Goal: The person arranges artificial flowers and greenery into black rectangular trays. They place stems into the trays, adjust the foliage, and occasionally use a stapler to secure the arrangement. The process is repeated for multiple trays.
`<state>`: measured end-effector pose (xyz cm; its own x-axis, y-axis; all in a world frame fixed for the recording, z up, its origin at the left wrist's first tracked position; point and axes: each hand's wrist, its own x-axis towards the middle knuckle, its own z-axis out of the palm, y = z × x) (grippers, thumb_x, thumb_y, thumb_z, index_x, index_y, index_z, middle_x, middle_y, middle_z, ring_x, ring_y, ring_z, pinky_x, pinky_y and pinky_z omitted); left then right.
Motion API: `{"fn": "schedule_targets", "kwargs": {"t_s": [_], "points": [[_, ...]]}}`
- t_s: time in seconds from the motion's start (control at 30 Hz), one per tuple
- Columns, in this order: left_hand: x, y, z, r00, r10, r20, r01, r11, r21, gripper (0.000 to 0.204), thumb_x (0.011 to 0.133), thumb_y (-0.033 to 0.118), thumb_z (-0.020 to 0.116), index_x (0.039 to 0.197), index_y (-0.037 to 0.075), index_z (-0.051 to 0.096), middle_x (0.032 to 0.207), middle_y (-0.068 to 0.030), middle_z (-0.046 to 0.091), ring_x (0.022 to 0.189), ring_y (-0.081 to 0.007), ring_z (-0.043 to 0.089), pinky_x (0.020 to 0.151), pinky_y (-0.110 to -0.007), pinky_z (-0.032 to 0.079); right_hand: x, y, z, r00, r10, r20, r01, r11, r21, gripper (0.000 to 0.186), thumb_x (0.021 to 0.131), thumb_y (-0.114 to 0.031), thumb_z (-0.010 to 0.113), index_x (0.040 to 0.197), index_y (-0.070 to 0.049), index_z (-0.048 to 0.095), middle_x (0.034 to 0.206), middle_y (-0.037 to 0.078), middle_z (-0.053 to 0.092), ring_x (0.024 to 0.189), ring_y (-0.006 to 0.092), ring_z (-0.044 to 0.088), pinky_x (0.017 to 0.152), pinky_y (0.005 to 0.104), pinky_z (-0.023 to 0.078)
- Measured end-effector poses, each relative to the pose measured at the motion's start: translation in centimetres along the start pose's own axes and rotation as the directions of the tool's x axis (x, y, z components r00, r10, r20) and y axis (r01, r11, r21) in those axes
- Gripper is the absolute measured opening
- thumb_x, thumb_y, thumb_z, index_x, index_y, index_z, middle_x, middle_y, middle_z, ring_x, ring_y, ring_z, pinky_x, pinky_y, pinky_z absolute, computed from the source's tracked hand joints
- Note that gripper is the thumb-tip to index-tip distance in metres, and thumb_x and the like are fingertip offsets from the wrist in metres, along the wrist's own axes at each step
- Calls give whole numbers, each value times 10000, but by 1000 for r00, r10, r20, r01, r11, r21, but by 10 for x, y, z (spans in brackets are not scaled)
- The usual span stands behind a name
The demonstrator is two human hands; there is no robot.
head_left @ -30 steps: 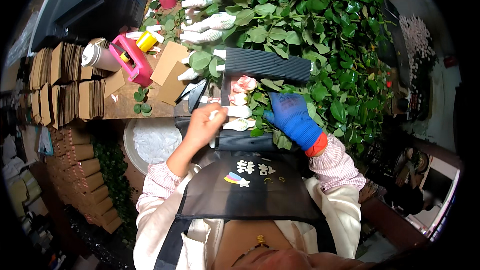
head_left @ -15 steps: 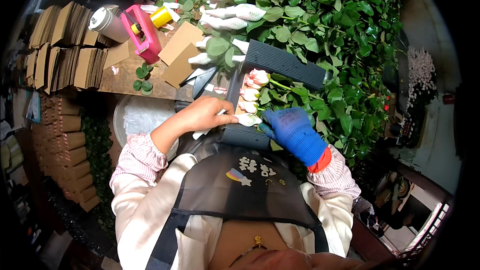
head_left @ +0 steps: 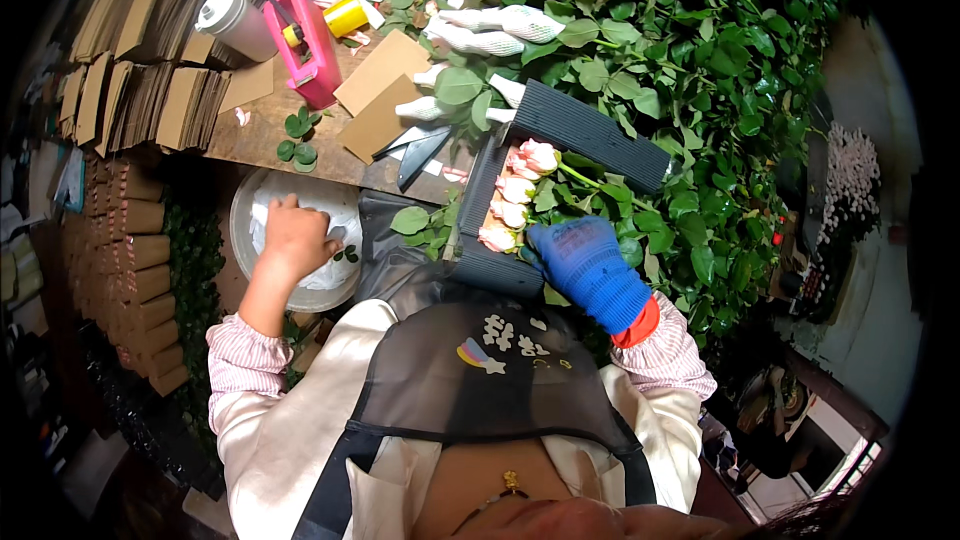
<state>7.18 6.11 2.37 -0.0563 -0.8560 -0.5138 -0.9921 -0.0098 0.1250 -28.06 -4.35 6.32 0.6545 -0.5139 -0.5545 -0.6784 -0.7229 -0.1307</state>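
Observation:
My left hand, bare, reaches over a round pale bucket. Its fingers are apart above white netting or wrapping in the bucket, with nothing visible in them. My right hand wears a blue glove with an orange-red cuff. The gloved fingers are closed at the base of the nearest pink rose; its stem is mostly hidden by the glove. Several pink rose heads lie in a row against brown card in a black ridged holder, their leafy stems pointing right.
Many leafy stems with white-netted heads cover the right and far side. On the wooden table are a pink tape dispenser, scissors, cardboard sheets, a lidded bottle and stacked cardboard.
The white net sleeve is off the nearest rose, which now shows pink. My left hand has moved left from the rose to the bucket and opened. My right hand stays by the rose.

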Motion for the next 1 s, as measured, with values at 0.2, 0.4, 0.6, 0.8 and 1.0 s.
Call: {"fn": "schedule_targets", "kwargs": {"t_s": [0.2,0.4,0.6,0.8,1.0], "points": [[55,84,2,849,235,-473,-507,612,-606,616,867,242,764,1421,133,517,1425,-185,452,1308,-378,469,1075,-428,420,-3,2,-1,995,-6,-99,9,999,34,250,939,-382,633,905,-134,623,767,82,693,747,305,694,669,445,520],[90,90,7,810,459,-365,-573,484,-661,827,833,249,789,1557,206,393,1548,-228,294,1426,-404,326,1156,-481,329,-15,7,8,967,-51,-250,62,997,36,193,921,-327,634,922,-134,632,765,67,703,714,294,699,640,442,517],[101,92,14,804,505,-315,-570,500,-652,984,772,399,842,1574,178,318,1531,-320,247,1457,-501,255,1193,-504,293,6,2,3,997,-77,-26,76,997,-33,131,884,-257,647,930,-135,629,778,73,705,755,287,717,641,442,522],[92,117,8,859,416,-297,-499,554,-667,1141,719,516,884,1524,28,239,1547,-345,193,1509,-480,131,1219,-525,209,-1,10,-3,986,-112,-127,121,990,65,157,897,-287,668,951,-143,637,751,84,692,723,309,705,645,447,533],[94,117,15,843,433,-319,-520,506,-688,1138,726,507,882,1521,35,218,1534,-357,188,1506,-497,116,1223,-529,201,-5,8,-3,965,130,-226,-86,977,197,275,924,-362,666,1077,-136,628,781,93,686,742,318,693,660,442,527]]}}
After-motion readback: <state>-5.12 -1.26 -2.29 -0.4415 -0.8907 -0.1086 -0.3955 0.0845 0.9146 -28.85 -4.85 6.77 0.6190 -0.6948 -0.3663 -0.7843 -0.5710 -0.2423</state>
